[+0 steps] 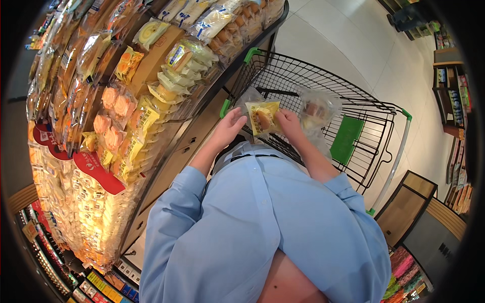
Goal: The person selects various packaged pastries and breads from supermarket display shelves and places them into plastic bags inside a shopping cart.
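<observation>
A yellow-wrapped packaged bun (264,118) is held up in front of my waist, its right edge pinched by my right hand (291,123). My left hand (229,127) is just left of the package, thumb and fingers apart. Clear plastic film (249,97) shows behind the left fingertips; whether they touch it is not plain. To the right of my right hand is a clear plastic bag (320,108) with wrapped food inside. I cannot tell whether it hangs from my arm or rests in the black wire shopping cart (303,70) beyond.
Tiered shelves at the left hold yellow bun packs (138,138), pale wrapped cakes (176,77) and pink pastries (113,101). A red sign (98,170) curves along their front. The cart has a green seat panel (346,140) and a handle (390,170) at right. A person's dark clothing (413,17) shows far off.
</observation>
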Demonstrator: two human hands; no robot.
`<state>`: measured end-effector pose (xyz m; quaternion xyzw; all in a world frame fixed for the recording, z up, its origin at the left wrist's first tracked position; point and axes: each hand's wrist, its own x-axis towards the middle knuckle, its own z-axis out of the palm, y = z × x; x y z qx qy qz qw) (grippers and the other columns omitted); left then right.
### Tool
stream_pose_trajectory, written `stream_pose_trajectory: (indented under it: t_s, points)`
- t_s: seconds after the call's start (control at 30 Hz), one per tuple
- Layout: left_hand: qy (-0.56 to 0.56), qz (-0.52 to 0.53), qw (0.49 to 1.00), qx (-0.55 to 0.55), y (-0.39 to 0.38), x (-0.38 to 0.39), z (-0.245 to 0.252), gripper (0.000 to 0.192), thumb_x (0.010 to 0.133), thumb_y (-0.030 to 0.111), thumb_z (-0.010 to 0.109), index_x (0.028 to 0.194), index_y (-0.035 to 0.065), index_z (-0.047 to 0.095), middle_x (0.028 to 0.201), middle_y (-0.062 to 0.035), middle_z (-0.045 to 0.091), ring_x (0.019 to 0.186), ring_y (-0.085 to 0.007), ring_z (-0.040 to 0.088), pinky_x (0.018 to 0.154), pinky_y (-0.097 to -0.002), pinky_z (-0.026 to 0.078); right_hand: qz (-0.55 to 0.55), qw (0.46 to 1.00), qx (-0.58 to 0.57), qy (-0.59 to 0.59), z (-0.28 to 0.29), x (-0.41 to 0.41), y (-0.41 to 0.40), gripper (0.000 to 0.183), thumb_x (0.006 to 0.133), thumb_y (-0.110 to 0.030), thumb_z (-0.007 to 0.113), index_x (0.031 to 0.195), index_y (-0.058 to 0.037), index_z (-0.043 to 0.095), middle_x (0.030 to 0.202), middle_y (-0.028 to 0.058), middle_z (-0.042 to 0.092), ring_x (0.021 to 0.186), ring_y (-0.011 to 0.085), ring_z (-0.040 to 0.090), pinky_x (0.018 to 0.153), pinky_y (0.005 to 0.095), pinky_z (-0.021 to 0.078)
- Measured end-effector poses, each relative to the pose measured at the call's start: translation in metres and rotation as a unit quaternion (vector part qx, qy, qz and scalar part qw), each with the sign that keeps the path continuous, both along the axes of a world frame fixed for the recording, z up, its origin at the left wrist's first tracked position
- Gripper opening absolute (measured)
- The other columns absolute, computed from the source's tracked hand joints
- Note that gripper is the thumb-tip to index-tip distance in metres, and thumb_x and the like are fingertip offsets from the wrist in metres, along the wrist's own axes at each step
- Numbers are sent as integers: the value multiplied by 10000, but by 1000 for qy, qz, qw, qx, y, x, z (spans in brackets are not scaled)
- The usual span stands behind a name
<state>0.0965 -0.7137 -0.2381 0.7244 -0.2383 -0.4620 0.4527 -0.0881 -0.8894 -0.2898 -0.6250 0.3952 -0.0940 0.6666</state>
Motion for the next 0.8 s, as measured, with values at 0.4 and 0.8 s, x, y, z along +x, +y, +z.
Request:
stream_pose_trajectory:
  t_s: [0.4,0.8]
  points:
    - [166,75,980,-82,-3,-24,52,381,1002,257,618,1290,20,544,1156,-34,648,1033,-129,623,882,-287,519,9,944,312,-107,85,16,31,362,1054,-393,483,1143,-68,615,1023,42,669,905,130,661,728,268,533]
    - [156,128,978,-53,4,-46,65,397,1038,352,553,1243,12,570,1090,-59,663,952,-140,652,835,-303,544,40,965,214,-146,70,23,22,310,1049,-312,484,1052,-37,627,958,5,644,893,83,583,731,243,475]
